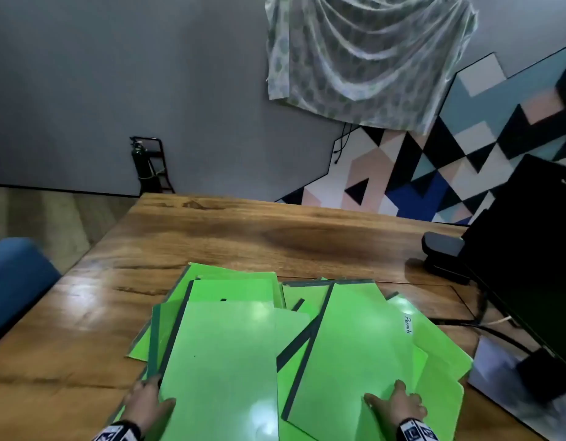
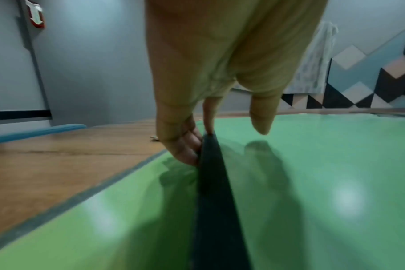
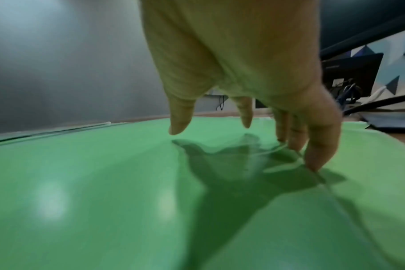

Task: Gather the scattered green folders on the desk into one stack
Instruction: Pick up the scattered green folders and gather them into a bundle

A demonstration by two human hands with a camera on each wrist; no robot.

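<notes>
My left hand (image 1: pixel 147 404) pinches dark spine of left folder (image 1: pixel 221 361); right hand (image 1: pixel 399 405) spread flat on right folder (image 1: pixel 348 338). Both folders' long axes run toward 12–1 o'clock, right one lying at 3 o'clock from left, overlapping.

Left hand (image 1: pixel 148 405) at near left, palm down, fingers (image 2: pixel 187 144) curled over dark spine edge of folder (image 1: pixel 221 361), thumb (image 2: pixel 264 118) extended above cover. Right hand (image 1: pixel 399 404) at near right, palm down, fingers (image 3: pixel 317 149) spread, tips pressing on folder cover (image 1: pixel 348 345), thumb (image 3: pixel 180 118) lifted. Both wrists wear marker bands.
</notes>
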